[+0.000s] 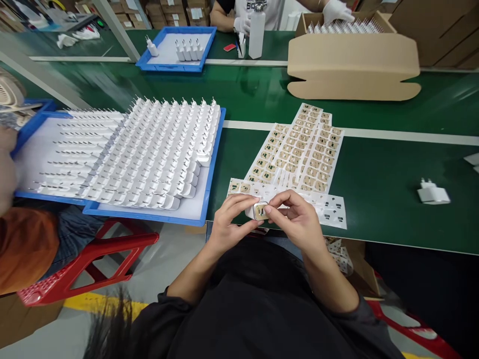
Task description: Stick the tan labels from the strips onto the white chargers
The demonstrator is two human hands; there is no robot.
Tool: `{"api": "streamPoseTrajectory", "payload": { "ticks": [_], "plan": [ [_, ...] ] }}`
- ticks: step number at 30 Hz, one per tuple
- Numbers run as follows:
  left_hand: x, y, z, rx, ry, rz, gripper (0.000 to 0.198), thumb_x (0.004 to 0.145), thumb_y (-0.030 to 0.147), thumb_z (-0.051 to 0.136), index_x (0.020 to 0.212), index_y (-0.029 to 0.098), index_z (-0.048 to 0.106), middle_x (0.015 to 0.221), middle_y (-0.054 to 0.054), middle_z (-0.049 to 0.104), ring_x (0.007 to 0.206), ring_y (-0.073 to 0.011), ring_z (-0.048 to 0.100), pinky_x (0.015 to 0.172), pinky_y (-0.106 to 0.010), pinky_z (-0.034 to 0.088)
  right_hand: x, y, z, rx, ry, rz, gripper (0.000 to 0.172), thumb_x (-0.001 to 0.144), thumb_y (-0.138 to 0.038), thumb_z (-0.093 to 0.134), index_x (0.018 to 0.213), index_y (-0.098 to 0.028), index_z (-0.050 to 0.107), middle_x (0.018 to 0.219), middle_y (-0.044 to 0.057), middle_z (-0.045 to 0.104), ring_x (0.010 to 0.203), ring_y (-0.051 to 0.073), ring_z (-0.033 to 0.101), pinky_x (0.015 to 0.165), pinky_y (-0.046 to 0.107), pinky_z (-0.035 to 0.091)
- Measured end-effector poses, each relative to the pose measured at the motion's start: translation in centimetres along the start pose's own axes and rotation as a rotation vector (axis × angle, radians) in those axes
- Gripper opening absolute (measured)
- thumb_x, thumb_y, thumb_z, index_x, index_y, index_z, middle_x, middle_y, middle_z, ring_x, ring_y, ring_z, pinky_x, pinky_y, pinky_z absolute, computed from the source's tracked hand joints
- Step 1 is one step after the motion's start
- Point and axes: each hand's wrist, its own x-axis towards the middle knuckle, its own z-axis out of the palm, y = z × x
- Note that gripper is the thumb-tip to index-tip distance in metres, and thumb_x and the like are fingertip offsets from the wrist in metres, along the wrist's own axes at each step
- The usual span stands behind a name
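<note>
Close to the table's front edge, my left hand (229, 220) grips a white charger plug (250, 212) between thumb and fingers, its flat face turned to the right. On that face sits a tan sticker (259, 210) with dark port cutouts. My right hand (298, 219) pinches at the sticker's right edge with thumb and forefinger; whether the edge is fully down I cannot tell. Under and behind my hands lies a partly used sticker sheet (331, 209). Further back, several overlapping sheets of tan stickers (299, 144) fan out.
Left of my hands, a blue tray (211, 192) holds rows of white chargers (157, 144), pins up. A single charger (433, 192) lies at right. Across the table are another blue tray (168, 66), a white bottle (257, 32), a cardboard box (354, 65) and a gloved person (258, 12).
</note>
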Motion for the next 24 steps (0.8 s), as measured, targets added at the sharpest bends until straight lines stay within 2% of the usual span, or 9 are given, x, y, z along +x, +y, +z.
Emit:
{"api": "streamPoseTrajectory", "payload": {
  "ticks": [24],
  "plan": [
    [0.22, 0.18, 0.09, 0.122, 0.038, 0.054, 0.041, 0.088, 0.028, 0.078, 0.127, 0.028, 0.067, 0.112, -0.007, 0.074, 0.105, -0.0226, 0.07, 0.093, -0.039, 0.058, 0.34, -0.39, 0.65, -0.201, 0.026, -0.046, 0.012, 0.091, -0.028, 0.071, 0.083, -0.023, 0.063, 0.075, -0.001, 0.063, 0.069, 0.013, 0.062, 0.057, 0.022, 0.055]
  ]
}}
